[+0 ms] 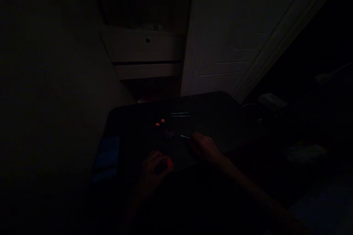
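The room is very dark, so details are faint. My left hand point(153, 167) is closed around a small object with a bright red-orange end point(169, 163) and a dark part; its kind I cannot make out. To the right, my right hand point(202, 145) is closed low over the table on a slim, pale metal tool point(185, 137), whose flattened tip points left. Just left of that tip lies a cluster of small purple pieces point(169, 134). Two small orange pieces, one a roundish piece point(162, 120) and the other squarer point(157, 124), rest farther back.
Two thin pale rods point(180, 114) lie side by side toward the back of the dark table point(215, 106). A bluish flat rectangle point(106, 158) is at the left edge. Behind stand a drawer unit point(138, 49) and a pale panelled door point(220, 44).
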Tool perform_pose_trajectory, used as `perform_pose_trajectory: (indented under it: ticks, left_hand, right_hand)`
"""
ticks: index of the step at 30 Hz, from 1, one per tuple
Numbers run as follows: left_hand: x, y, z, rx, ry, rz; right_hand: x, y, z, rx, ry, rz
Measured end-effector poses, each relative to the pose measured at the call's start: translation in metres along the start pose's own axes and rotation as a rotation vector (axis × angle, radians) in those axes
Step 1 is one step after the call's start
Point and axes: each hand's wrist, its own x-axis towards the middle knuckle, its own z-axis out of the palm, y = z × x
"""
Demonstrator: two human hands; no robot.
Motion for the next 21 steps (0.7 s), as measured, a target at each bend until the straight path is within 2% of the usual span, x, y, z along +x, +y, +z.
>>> perform_pose_trajectory:
  ticks: [7,11,13,16,18,21]
  left_hand:
    - [-0.001,0.001,0.001,0.004,0.012,-0.002]
    - [-0.001,0.004,0.003,-0.002,0.026,-0.007]
    - [0.000,0.003,0.003,-0.006,0.035,-0.003]
    - [0.000,0.000,0.004,0.004,0.033,0.011]
    - [0.000,-0.001,0.004,0.018,0.026,0.018]
    - [-0.001,-0.002,0.004,0.038,0.024,0.028]
  right_hand:
    - [-0.003,0.009,0.002,0.163,0.126,-0.053]
    - [-0.015,-0.012,-0.005,0.292,0.145,-0.078]
    - [-0.021,-0.031,-0.010,0.345,0.075,-0.177]
    - [-0.024,-0.056,-0.018,0.253,-0.068,-0.274]
    - [-0.021,-0.065,-0.024,0.151,-0.156,-0.354]
    - [-0.012,-0.069,-0.029,-0.022,-0.211,-0.434]
